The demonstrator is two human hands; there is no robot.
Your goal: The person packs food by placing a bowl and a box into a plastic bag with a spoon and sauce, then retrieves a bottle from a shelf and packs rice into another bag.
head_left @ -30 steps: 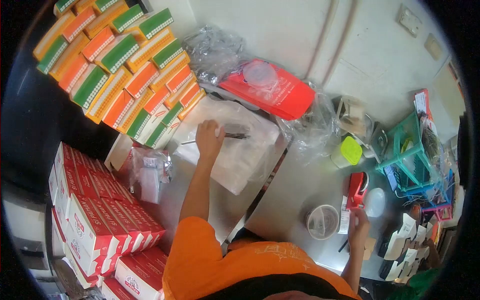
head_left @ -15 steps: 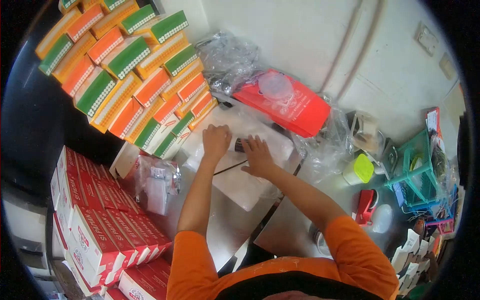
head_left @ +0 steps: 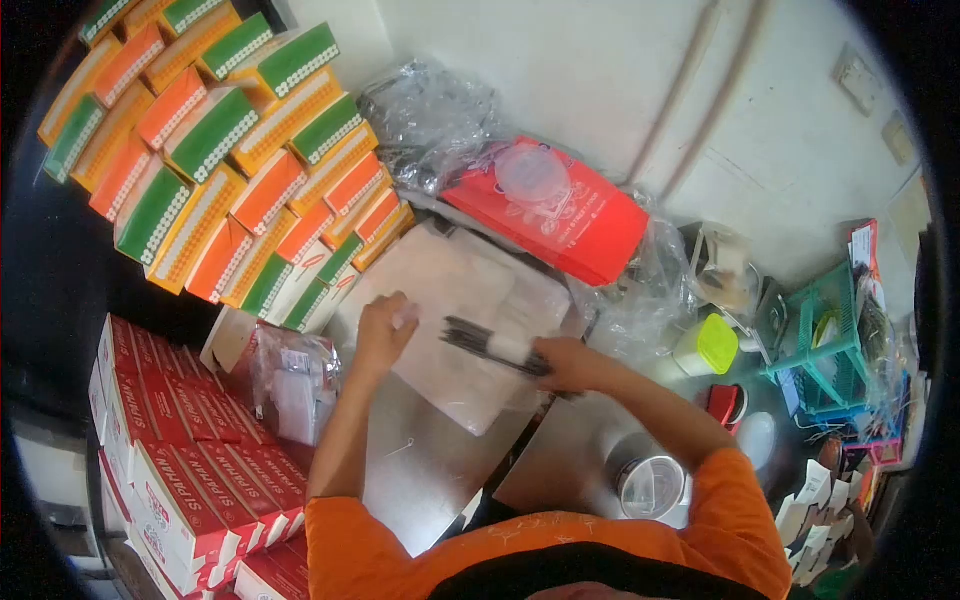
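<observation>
My right hand (head_left: pixel 574 365) is closed round the near end of a bundle of thin black sticks (head_left: pixel 468 336), blurred by motion, with a white band (head_left: pixel 510 346) about its middle. The bundle lies over a pile of translucent plastic sheets (head_left: pixel 455 395) on the metal table. To the left, my left hand (head_left: pixel 383 332) is curled above the pile's left edge, its fingertips pinched together. Something pale shows at those fingertips, but I cannot tell what it is.
Orange, green and yellow boxes (head_left: pixel 270 190) are stacked at the back left, red-and-white boxes (head_left: pixel 190 440) below them. A red bag (head_left: pixel 590 225) lies behind the sheets. Right are a lime-lidded container (head_left: pixel 715 345), a teal basket (head_left: pixel 815 340) and a clear round tub (head_left: pixel 650 485).
My right hand has taken hold of the black bundle and drawn back to the right with it. My left hand has moved left and nearer to me. The view has shifted slightly.
</observation>
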